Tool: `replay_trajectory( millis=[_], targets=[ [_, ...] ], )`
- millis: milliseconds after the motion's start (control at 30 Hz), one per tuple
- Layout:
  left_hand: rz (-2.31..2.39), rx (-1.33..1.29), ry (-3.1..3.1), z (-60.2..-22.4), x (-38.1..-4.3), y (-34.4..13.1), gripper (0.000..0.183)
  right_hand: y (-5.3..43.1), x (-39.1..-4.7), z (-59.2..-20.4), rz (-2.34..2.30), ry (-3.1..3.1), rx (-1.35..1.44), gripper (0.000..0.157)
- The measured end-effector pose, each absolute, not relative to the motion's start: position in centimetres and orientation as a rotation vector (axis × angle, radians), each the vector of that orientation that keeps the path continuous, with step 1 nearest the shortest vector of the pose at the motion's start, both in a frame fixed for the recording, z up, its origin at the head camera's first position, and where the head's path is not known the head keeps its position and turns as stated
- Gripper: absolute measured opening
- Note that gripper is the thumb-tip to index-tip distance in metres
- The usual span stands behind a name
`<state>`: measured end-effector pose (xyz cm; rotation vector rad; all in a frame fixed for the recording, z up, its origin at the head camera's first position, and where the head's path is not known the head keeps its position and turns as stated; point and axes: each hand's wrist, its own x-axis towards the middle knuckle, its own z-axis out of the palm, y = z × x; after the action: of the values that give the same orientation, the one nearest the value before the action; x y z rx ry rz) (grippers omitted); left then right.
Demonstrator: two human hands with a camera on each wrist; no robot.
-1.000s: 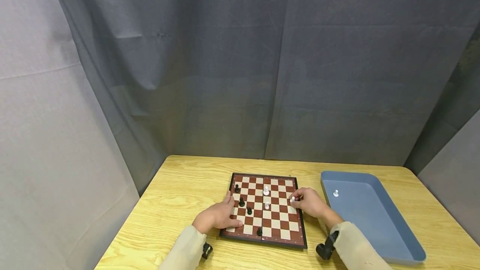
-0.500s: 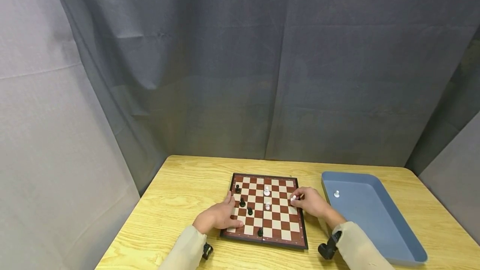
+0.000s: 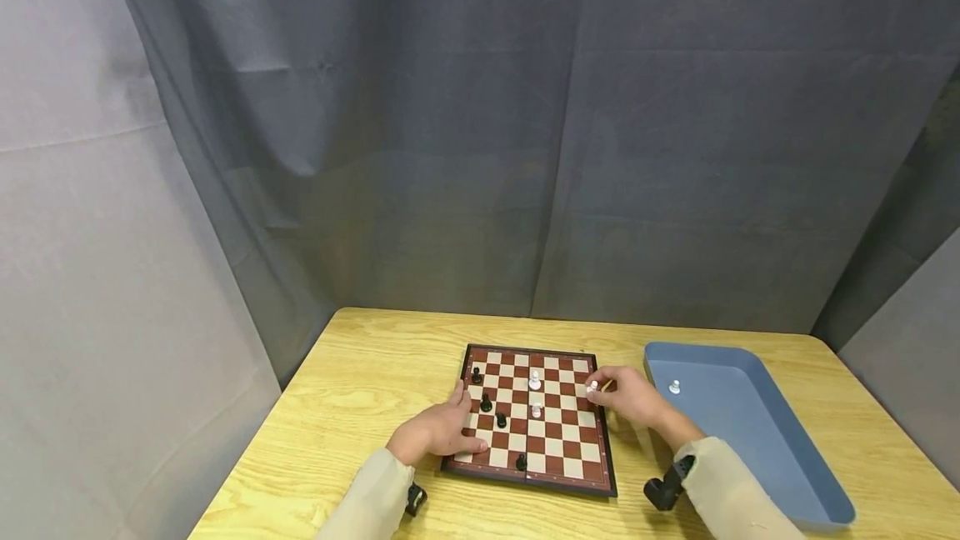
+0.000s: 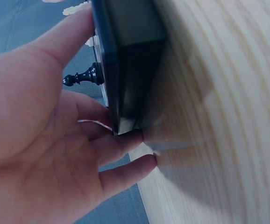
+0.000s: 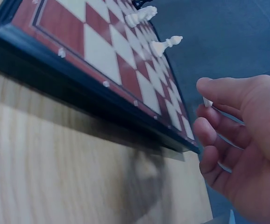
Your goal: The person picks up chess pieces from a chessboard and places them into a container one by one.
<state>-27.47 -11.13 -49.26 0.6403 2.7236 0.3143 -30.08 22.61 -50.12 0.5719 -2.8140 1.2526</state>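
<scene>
My right hand (image 3: 628, 394) pinches a small white chess piece (image 3: 592, 387) between thumb and fingers, over the right edge of the chessboard (image 3: 553, 447). In the right wrist view only a sliver of that chess piece (image 5: 207, 101) shows, and the hand is apart from the board. My left hand (image 3: 438, 430) rests at the board's left edge, fingers fairly straight, thumb over the near left corner. The left wrist view shows two fingertips (image 4: 149, 161) reaching the table beside the board. A white pawn (image 3: 535, 380) and a white knight (image 5: 142, 16) stand on the board.
Several black chess pieces, one a pawn (image 4: 83, 76), stand on the board's left half and near edge. A blue-grey tray (image 3: 787, 440) lies to the right with a white pawn (image 3: 675, 387) inside. Grey curtains (image 3: 450, 148) hang behind the wooden table (image 3: 360, 382).
My right hand has moved slightly away and to the right, raising the white chess piece from the board's right side. The left hand stays in place.
</scene>
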Motion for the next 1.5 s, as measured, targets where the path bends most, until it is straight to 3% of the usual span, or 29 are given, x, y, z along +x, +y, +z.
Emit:
replay_trajectory(
  millis=[1500],
  targets=[
    [0.299, 0.613, 2.723, -49.4, -27.6, -11.0, 0.093, 29.9, -29.9, -46.3, 1.187, -2.813, 0.432, 0.02]
  ],
)
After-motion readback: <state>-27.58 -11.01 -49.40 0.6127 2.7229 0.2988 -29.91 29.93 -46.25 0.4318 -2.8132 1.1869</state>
